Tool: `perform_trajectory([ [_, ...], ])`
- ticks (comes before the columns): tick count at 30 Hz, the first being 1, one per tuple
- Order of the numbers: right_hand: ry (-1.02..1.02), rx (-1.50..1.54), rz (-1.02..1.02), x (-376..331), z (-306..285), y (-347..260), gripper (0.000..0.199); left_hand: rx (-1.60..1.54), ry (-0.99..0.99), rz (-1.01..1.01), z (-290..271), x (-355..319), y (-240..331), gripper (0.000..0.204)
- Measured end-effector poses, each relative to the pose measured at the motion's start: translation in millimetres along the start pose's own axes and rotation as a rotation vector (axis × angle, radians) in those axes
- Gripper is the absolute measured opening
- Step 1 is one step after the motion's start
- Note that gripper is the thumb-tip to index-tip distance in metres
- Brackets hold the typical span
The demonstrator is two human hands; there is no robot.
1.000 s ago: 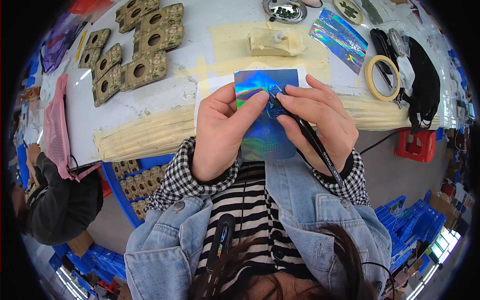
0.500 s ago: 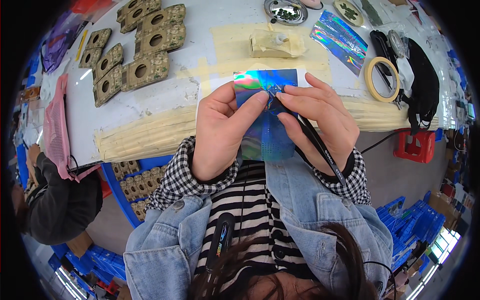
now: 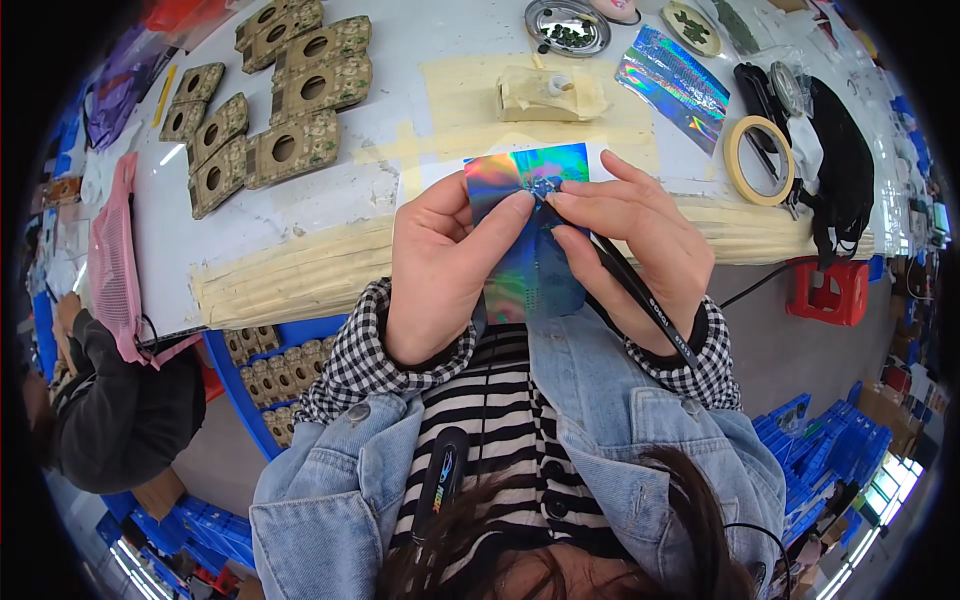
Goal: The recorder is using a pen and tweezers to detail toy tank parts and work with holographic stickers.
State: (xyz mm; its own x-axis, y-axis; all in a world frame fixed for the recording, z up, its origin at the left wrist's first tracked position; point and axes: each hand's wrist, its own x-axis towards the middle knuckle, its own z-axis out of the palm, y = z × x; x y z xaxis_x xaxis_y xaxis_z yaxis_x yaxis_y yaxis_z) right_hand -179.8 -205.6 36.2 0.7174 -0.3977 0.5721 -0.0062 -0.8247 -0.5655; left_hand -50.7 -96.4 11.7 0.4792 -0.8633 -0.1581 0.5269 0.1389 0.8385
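A shiny holographic sheet (image 3: 545, 268) is held up at the table's front edge. My left hand (image 3: 428, 262) grips its left side, thumb across the front and fingers behind. Black tweezers (image 3: 640, 292) lie slantwise in my right hand (image 3: 655, 235), their rear end pointing down toward the cuff. The fingertips of that hand are closed at the upper middle of the sheet, close to my left thumb. Tiny cut marks or bits show there, too small to make out. The tweezers' tips are hidden by my right fingers.
Camouflage-patterned blocks with round holes (image 3: 310, 85) sit at the back left. A tape-covered block (image 3: 535, 98) is straight ahead, with a metal dish of small dark pieces (image 3: 570, 38) behind it. At right are another holographic sheet (image 3: 675, 85), a tape roll (image 3: 740, 175) and a black pouch (image 3: 835, 165). A person (image 3: 130, 400) sits at left.
The holographic sheet has tilted slightly. My right fingers have shifted a little left and closed in on the sheet, and the tweezers' front part has slipped from sight behind them.
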Motion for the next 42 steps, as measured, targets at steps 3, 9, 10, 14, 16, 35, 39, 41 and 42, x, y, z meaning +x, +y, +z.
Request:
perform_trajectory([
  [3,0.005,0.009,0.006,0,1,0,0.021,-0.010,0.003,0.005,0,0,-1,0.021],
  [9,0.012,0.033,0.032,-1,1,-1,0.021,-0.041,-0.008,-0.014,-1,-2,1,0.022],
  [10,0.011,0.025,0.025,-1,1,-2,0.021,-0.041,-0.008,-0.018,-1,-3,1,0.022],
  [14,0.005,0.005,0.007,0,1,-4,0.020,-0.030,-0.002,-0.015,-1,-3,0,0.021],
  [16,0.004,0.027,0.023,0,1,-4,0.020,0.000,-0.014,0.013,-2,-3,-1,0.022],
  [35,0.057,0.252,0.072,-6,-9,-3,0.021,0.077,0.015,0.131,1,-5,2,0.021],
  [39,0.220,0.449,0.022,-17,-18,5,0.022,0.548,0.031,0.458,-6,-17,14,0.017],
  [41,0.262,0.505,-0.010,-17,-22,6,0.024,0.895,-0.037,0.841,-7,-15,28,0.022],
  [42,0.268,0.487,-0.009,-17,-24,6,0.024,1.011,-0.074,0.974,-8,-15,35,0.025],
])
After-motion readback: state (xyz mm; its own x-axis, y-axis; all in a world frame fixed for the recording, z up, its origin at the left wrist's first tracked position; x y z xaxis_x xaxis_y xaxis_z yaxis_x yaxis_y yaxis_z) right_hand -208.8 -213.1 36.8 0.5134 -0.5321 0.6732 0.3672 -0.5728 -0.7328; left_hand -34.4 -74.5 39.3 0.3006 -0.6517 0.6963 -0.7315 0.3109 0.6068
